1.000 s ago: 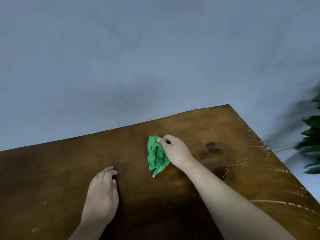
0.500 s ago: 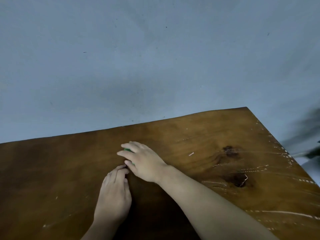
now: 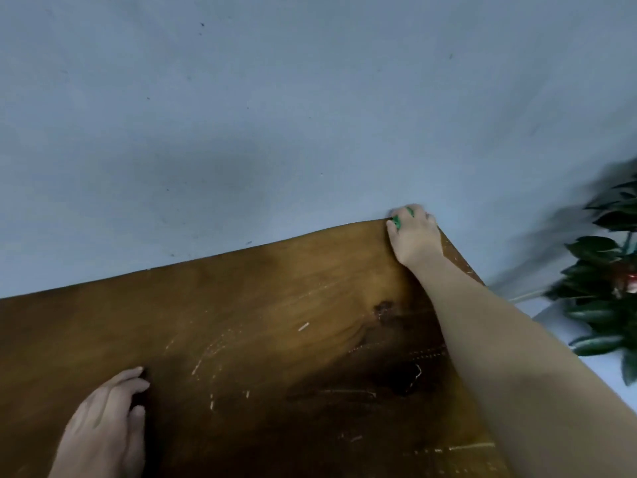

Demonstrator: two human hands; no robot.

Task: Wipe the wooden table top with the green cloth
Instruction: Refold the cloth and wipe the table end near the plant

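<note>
Prob. mid-task: right grip (image 3: 415,238) clamped on green cloth (image 3: 396,222) at far-right corner of worktop (image 3: 275,305), left grip (image 3: 103,422) flat near-left, holding nothing; white flecks (image 3: 303,326) mid-worktop suggest more wiping left.

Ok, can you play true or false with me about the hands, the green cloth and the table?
1. The right hand is at the far right corner of the table. True.
2. The green cloth lies spread out in the middle of the table. False: it is bunched under the right hand, and only bits peek out between the fingers.
3. The left hand rests flat on the table. True.
4. The leafy plant stands to the left of the table. False: it is past the table's right edge.
</note>
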